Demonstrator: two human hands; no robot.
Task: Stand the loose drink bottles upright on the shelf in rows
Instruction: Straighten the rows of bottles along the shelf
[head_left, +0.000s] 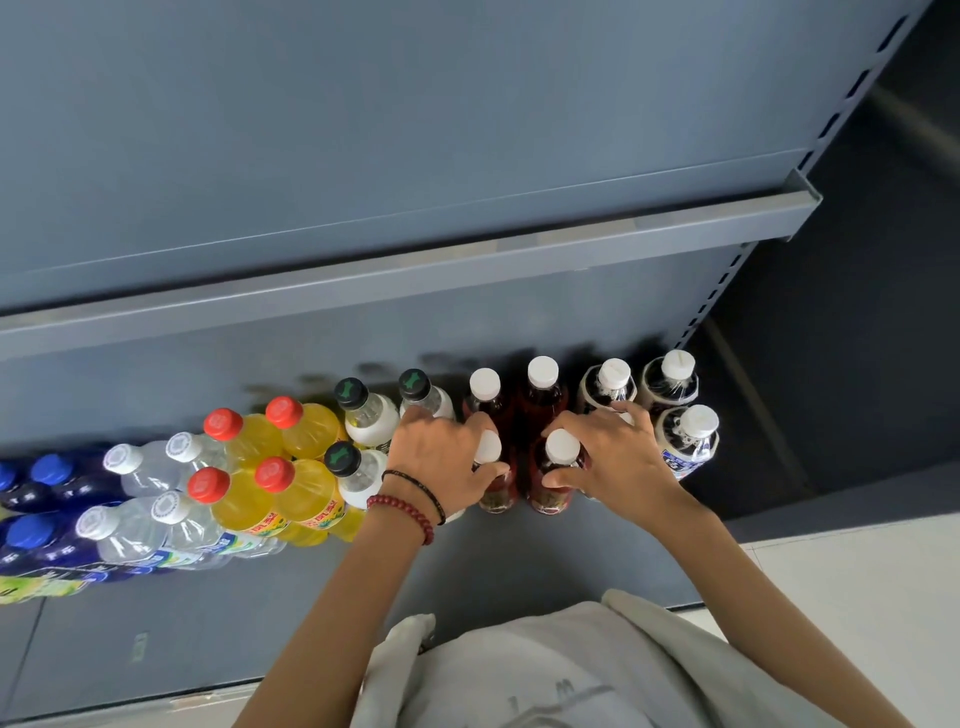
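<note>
My left hand (441, 462) is wrapped round the neck of the front-left red bottle (497, 493), thumb on the near side and forefinger curled behind its white cap. My right hand (618, 457) holds the front-right red bottle (558, 451) the same way. Both bottles stand upright on the lower shelf (519, 566), side by side and right in front of the back pair of red bottles (543, 400). I take them high, near the shoulder, because the neighbours crowd in. The black-capped bottles (371, 421) sit just beside my left hand, and my right fingertips reach over towards the dark white-capped bottles (670, 389) (there looks to be no room lower down for a hand). Holding both at once lets me square the pair against the row behind, so the columns run straight. Further left, the yellow bottles (298, 491), clear water bottles (182, 530) and blue bottles (52, 467) stand two deep. I judge this front row nearly done here; what is left is a small nudge back, then letting go without tipping either one
</note>
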